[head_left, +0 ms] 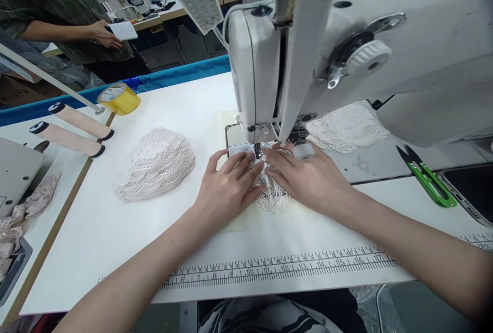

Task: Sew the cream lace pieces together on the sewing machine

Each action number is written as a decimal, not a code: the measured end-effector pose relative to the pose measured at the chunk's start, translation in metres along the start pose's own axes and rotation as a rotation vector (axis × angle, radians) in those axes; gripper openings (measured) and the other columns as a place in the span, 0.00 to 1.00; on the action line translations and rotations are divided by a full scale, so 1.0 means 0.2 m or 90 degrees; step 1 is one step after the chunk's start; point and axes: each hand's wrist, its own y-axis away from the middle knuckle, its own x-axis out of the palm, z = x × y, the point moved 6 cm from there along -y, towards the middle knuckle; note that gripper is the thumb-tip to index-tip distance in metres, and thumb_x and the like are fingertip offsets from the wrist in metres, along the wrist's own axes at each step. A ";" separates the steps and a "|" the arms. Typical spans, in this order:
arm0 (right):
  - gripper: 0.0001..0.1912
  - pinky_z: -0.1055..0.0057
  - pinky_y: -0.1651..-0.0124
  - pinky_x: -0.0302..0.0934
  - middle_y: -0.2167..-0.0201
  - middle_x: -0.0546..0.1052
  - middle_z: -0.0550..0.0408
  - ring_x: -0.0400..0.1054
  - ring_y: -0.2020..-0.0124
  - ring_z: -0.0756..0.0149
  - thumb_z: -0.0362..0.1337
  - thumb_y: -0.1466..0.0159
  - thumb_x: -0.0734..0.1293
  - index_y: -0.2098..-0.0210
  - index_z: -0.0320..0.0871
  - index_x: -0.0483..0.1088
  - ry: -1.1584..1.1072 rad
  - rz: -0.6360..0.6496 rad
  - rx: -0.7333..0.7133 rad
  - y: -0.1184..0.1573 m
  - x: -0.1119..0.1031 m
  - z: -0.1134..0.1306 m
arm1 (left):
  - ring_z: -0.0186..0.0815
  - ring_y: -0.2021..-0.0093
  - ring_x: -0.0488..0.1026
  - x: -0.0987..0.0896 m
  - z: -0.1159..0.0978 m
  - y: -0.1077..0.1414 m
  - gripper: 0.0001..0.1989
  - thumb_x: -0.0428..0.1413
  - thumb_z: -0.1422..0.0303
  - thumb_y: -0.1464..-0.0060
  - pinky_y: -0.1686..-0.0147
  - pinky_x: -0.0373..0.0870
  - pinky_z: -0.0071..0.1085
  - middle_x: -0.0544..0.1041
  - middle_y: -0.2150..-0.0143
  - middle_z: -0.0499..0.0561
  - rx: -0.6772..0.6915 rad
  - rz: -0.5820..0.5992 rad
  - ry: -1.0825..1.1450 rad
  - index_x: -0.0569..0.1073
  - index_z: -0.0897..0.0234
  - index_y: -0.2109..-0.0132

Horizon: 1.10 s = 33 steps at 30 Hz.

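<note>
"Item one?"

"Lace piece (271, 200), centre of the frame, at the metal foot (258, 151) of my sewing machine (254, 76). Left hand (227, 184) and right hand (310, 176), one each side: fingers (252, 174) apart, resting on it, no pinch that I can see; probably keeping it flat."

"Other lace?"

"Left pile (159, 163), left of centre on the table (154, 243). Right pile (346, 128), beyond my right hand. Both set aside, likely to leave my hands room."

"Right edge?"

"Green snips (433, 181), blades apart, beside a phone (472, 189); presumably for easy reach."
</note>
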 end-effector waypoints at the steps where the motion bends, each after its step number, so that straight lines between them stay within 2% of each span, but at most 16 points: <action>1: 0.11 0.60 0.44 0.55 0.59 0.81 0.49 0.71 0.57 0.59 0.35 0.31 0.61 0.56 0.38 0.74 -0.004 -0.003 -0.002 0.00 0.00 0.00 | 0.42 0.43 0.71 0.00 0.00 0.00 0.18 0.51 0.60 0.35 0.41 0.58 0.46 0.77 0.46 0.56 -0.002 0.000 0.002 0.72 0.63 0.44; 6: 0.09 0.63 0.49 0.57 0.60 0.81 0.52 0.71 0.62 0.62 0.32 0.32 0.62 0.60 0.39 0.75 -0.034 -0.048 -0.030 0.00 -0.04 0.01 | 0.43 0.43 0.72 -0.02 0.00 0.00 0.17 0.53 0.62 0.37 0.41 0.59 0.48 0.78 0.46 0.56 0.013 -0.034 -0.001 0.73 0.64 0.45; 8: 0.09 0.65 0.53 0.58 0.61 0.81 0.54 0.71 0.65 0.65 0.29 0.33 0.62 0.62 0.40 0.75 -0.062 -0.067 -0.052 0.01 -0.06 0.03 | 0.42 0.46 0.73 -0.04 -0.01 0.01 0.15 0.54 0.62 0.38 0.42 0.62 0.46 0.79 0.48 0.55 0.072 -0.057 0.011 0.73 0.64 0.48; 11: 0.10 0.68 0.57 0.58 0.65 0.80 0.56 0.70 0.65 0.67 0.28 0.34 0.61 0.64 0.41 0.74 -0.113 -0.074 -0.082 0.02 -0.09 0.04 | 0.42 0.53 0.76 -0.06 -0.05 0.04 0.17 0.54 0.59 0.39 0.48 0.69 0.42 0.80 0.53 0.57 0.183 -0.037 0.050 0.74 0.68 0.52; 14: 0.11 0.67 0.60 0.59 0.67 0.79 0.53 0.71 0.65 0.65 0.38 0.32 0.63 0.63 0.40 0.74 -0.178 -0.061 -0.098 0.03 -0.11 0.05 | 0.40 0.56 0.77 -0.07 -0.06 0.05 0.10 0.52 0.66 0.37 0.56 0.73 0.37 0.80 0.55 0.58 0.215 -0.026 0.041 0.73 0.69 0.55; 17: 0.23 0.64 0.61 0.61 0.63 0.79 0.46 0.71 0.63 0.60 0.53 0.36 0.64 0.59 0.36 0.74 -0.231 -0.027 -0.089 0.03 -0.09 0.04 | 0.37 0.59 0.77 -0.07 -0.04 0.04 0.05 0.51 0.75 0.38 0.60 0.75 0.33 0.80 0.59 0.55 0.137 -0.049 0.056 0.72 0.68 0.57; 18: 0.23 0.63 0.61 0.62 0.62 0.79 0.46 0.71 0.64 0.60 0.52 0.36 0.65 0.58 0.36 0.73 -0.231 -0.018 -0.080 0.03 -0.09 0.04 | 0.36 0.61 0.77 -0.07 -0.03 0.03 0.05 0.51 0.76 0.37 0.61 0.75 0.32 0.80 0.60 0.54 0.098 -0.058 0.079 0.71 0.67 0.58; 19: 0.19 0.63 0.61 0.63 0.60 0.79 0.46 0.71 0.64 0.60 0.47 0.35 0.65 0.57 0.36 0.74 -0.222 -0.017 -0.072 0.03 -0.08 0.04 | 0.35 0.61 0.77 -0.06 -0.03 0.03 0.05 0.51 0.75 0.37 0.61 0.75 0.31 0.80 0.61 0.53 0.065 -0.066 0.104 0.71 0.67 0.58; 21: 0.09 0.65 0.60 0.63 0.60 0.79 0.48 0.71 0.66 0.63 0.30 0.36 0.63 0.60 0.37 0.74 -0.190 -0.040 -0.074 0.03 -0.08 0.04 | 0.36 0.61 0.77 -0.06 -0.03 0.02 0.06 0.52 0.71 0.37 0.61 0.76 0.32 0.80 0.59 0.55 0.039 -0.073 0.125 0.72 0.68 0.55; 23: 0.15 0.66 0.58 0.64 0.61 0.80 0.51 0.72 0.65 0.65 0.20 0.39 0.59 0.63 0.39 0.75 -0.165 -0.074 -0.096 0.03 -0.10 0.04 | 0.40 0.56 0.77 -0.06 -0.05 0.02 0.13 0.53 0.67 0.38 0.60 0.77 0.35 0.79 0.52 0.60 0.056 -0.063 0.101 0.71 0.71 0.50; 26: 0.17 0.66 0.55 0.64 0.63 0.81 0.55 0.74 0.60 0.65 0.20 0.39 0.59 0.64 0.41 0.76 -0.146 -0.091 -0.125 0.04 -0.12 0.06 | 0.46 0.52 0.76 -0.05 -0.07 0.04 0.18 0.54 0.70 0.41 0.60 0.78 0.40 0.77 0.47 0.63 0.081 -0.039 0.039 0.71 0.75 0.46; 29: 0.17 0.66 0.54 0.64 0.65 0.82 0.55 0.74 0.59 0.65 0.21 0.39 0.58 0.63 0.42 0.76 -0.132 -0.089 -0.139 0.03 -0.13 0.06 | 0.47 0.49 0.75 -0.04 -0.08 0.05 0.16 0.53 0.75 0.41 0.59 0.77 0.39 0.78 0.49 0.62 0.093 -0.024 -0.004 0.73 0.75 0.47; 33: 0.17 0.66 0.55 0.65 0.65 0.82 0.56 0.75 0.61 0.65 0.20 0.39 0.58 0.64 0.41 0.76 -0.125 -0.094 -0.145 0.03 -0.14 0.07 | 0.48 0.44 0.72 -0.04 -0.09 0.05 0.16 0.53 0.75 0.40 0.55 0.76 0.40 0.78 0.49 0.63 0.104 -0.018 -0.016 0.73 0.75 0.47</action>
